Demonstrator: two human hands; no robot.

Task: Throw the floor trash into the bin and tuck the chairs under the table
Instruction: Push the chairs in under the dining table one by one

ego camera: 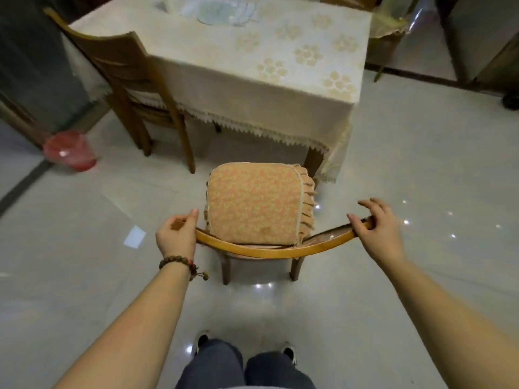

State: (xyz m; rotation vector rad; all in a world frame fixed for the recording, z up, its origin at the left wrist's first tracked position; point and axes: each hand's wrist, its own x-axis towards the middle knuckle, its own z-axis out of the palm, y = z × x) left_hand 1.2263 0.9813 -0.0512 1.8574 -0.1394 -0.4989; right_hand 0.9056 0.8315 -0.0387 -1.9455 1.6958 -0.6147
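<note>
Chairs are where your work stands now. You have both hands on the curved wooden top rail of the near chair with the orange patterned seat cushion [254, 204]: your left hand [177, 234] curls round the left end of the rail, thumb over the top, and your right hand [376, 226] grips the right end with the thumb on the near side and the fingers arched over it. So each grip is closed on that chair's back.

The chair itself stands on the pale glossy tiled floor [393, 164], its seat front just short of the fringed edge of the cream floral tablecloth on the counter [252, 80]. No part of the seat is under the cloth yet, so this chair is not tucked; it looks lined up and ready for a straight push forward.

A second brown wooden slat-back chair [132, 80] at the counter's left side has its seat partly beneath the cloth edge, though it sits at an angle and may want squaring up.

As for the trash, the red bucket-shaped bin with a clear liner [68, 153] stands on the floor to the left, near that second chair. A small pale rectangle on the tiles beside your left hand could be paper or only a reflection; I cannot tell which. No other litter shows.
</note>
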